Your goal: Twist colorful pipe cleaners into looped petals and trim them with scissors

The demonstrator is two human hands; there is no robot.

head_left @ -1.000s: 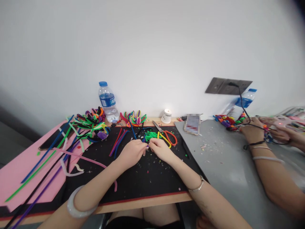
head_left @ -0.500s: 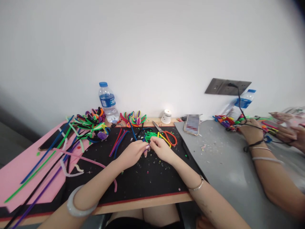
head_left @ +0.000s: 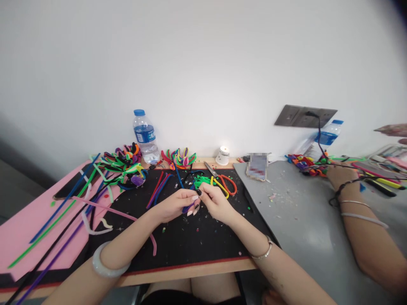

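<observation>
Over the black mat [head_left: 178,241], my left hand [head_left: 173,205] and my right hand [head_left: 218,205] meet with fingertips pinched together. A short purple-blue pipe cleaner [head_left: 187,209] shows under the left fingers; most of it is hidden by both hands. Just behind them lies a small bunch of green pipe cleaners [head_left: 201,181]. Scissors [head_left: 228,188] with orange and yellow handles rest beside my right hand, blades pointing to the wall. Left of my left hand are several cut red, purple and blue pipe cleaners [head_left: 160,190].
Long pipe cleaners [head_left: 60,216] cross a pink sheet [head_left: 19,237] and a phone [head_left: 68,192] at left. Along the wall stand a water bottle [head_left: 145,135], colourful bundles [head_left: 179,157] and a white spool [head_left: 222,156]. At right, a co-worker's arm [head_left: 365,228] reaches over the grey table [head_left: 299,237].
My fingers have shifted and curled around the purple-blue piece, my left fingertips now turned more into view. At right, one of the co-worker's hands has lifted up and away.
</observation>
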